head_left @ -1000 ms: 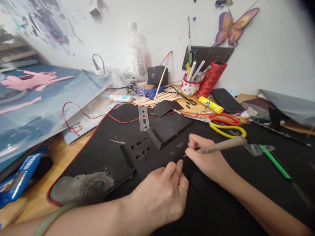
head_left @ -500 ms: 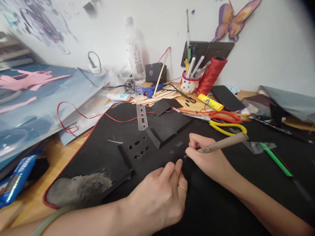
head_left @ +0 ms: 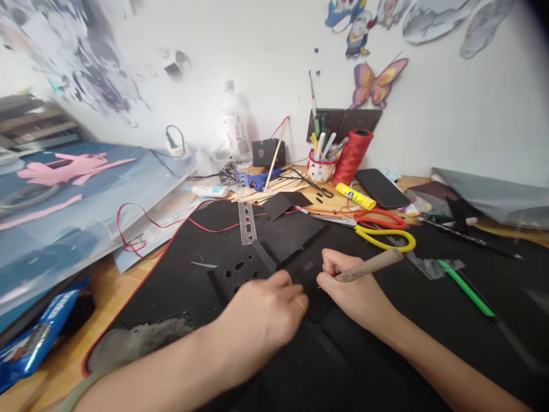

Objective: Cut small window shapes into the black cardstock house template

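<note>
My right hand (head_left: 354, 280) grips a beige pen-shaped tool (head_left: 369, 266) with small print on its barrel. Its tip is hard to make out against the black card. Left of it, my left hand (head_left: 272, 303) hovers over or rests on the card, fingers curled together and slightly blurred; their tips are hidden. The folded black card (head_left: 225, 286) has several small shaped holes, some covered by the left hand. A clear stencil ruler (head_left: 247, 223) lies beyond the card on a black mat (head_left: 184, 252) with a worn grey corner.
Scissors (head_left: 384, 237) with red and yellow handles lie beyond my right hand. A green cutter (head_left: 467, 289) is farther right. Behind stand a glue stick (head_left: 355, 196), phone (head_left: 381, 187), red thread spool (head_left: 354, 157), pen cup (head_left: 321, 167), glue gun (head_left: 259, 180) and bottle (head_left: 235, 126).
My left hand has moved left along the card, away from my right hand, and now covers some holes. The camera view has tilted up, showing more wall.
</note>
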`<action>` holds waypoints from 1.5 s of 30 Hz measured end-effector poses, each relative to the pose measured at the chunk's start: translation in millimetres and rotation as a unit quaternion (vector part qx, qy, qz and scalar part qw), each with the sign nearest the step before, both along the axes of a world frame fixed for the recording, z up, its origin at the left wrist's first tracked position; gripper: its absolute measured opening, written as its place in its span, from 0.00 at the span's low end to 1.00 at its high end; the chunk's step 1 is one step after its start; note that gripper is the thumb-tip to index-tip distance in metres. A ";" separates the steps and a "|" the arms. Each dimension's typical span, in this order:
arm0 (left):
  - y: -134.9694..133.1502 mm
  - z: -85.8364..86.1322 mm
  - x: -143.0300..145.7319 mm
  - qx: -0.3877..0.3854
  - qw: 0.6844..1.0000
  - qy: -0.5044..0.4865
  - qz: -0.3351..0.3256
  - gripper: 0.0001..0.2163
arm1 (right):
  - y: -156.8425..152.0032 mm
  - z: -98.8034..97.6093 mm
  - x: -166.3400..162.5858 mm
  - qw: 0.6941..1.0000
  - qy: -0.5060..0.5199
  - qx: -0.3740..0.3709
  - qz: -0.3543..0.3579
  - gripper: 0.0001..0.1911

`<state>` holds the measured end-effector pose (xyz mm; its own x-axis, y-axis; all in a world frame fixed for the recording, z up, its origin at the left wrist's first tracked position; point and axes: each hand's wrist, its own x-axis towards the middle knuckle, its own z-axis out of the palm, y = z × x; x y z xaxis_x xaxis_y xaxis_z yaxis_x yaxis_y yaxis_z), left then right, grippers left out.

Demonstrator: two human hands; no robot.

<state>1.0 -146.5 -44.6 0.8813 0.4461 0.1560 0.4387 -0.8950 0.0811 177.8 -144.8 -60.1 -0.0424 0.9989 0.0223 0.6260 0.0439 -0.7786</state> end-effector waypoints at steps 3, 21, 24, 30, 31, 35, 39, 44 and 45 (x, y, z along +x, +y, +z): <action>24.1 17.4 -0.7 -0.049 0.991 -0.009 0.122 0.10 | -0.3 -1.2 2.7 0.999 0.029 0.003 -0.011 0.11; 55.4 30.9 1.6 -0.452 0.841 0.049 0.293 0.04 | -4.1 40.2 20.7 0.967 0.183 0.146 -0.101 0.13; 34.5 24.8 -2.3 -0.538 0.783 -0.017 0.311 0.04 | -6.4 50.8 17.5 0.968 0.180 0.143 -0.102 0.12; 3.5 23.2 -14.4 -0.634 0.712 -0.060 0.296 0.14 | -5.2 51.1 10.7 0.979 0.160 0.084 -0.090 0.12; 1.4 24.8 -16.7 -0.622 0.726 -0.039 0.290 0.17 | -5.2 48.3 9.8 0.984 0.141 0.078 -0.081 0.11; 2.0 29.0 -21.7 -0.286 0.922 0.042 0.258 0.21 | -8.8 35.4 3.0 0.995 0.078 0.045 -0.035 0.10; 11.6 19.8 -13.4 -0.144 0.986 -0.010 0.089 0.07 | -13.7 22.6 -3.8 0.997 0.071 -0.029 0.013 0.08; 22.7 8.5 3.2 -0.109 0.993 -0.006 0.038 0.06 | -14.1 9.6 -3.3 0.999 0.025 -0.037 -0.011 0.09; 24.5 8.1 5.3 -0.099 0.994 0.000 0.039 0.06 | -13.7 8.3 -2.3 0.999 0.023 -0.036 -0.019 0.09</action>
